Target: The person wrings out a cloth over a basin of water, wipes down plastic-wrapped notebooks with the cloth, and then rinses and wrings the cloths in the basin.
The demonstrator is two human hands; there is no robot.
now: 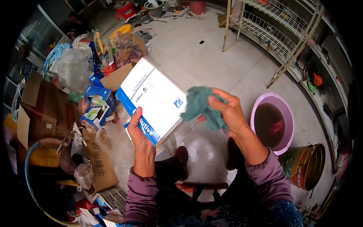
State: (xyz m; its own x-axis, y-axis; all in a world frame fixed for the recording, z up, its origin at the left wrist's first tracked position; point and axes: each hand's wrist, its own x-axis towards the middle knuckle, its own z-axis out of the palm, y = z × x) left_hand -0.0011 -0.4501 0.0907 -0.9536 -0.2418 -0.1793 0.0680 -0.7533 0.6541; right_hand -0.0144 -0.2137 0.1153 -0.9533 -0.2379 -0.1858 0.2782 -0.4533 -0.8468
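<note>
A thick white and blue notebook [155, 96] is held up in front of me, its cover reading "NOTEBOOK" and "Office". My left hand [140, 132] grips its lower left edge, with the thumb on the cover. A crumpled green cloth [202, 108] is pinched in my right hand [228, 109]. The cloth touches the notebook's right edge. Below my right forearm and to its right, a pink basin [292, 125] holds murky water with something pink in it.
Cardboard boxes [41, 102], plastic bags [73, 66] and clutter crowd the left side. A metal can [302, 166] stands below the basin. At the upper right is a wire rack [268, 28]. A red bucket [126, 10] stands at the back.
</note>
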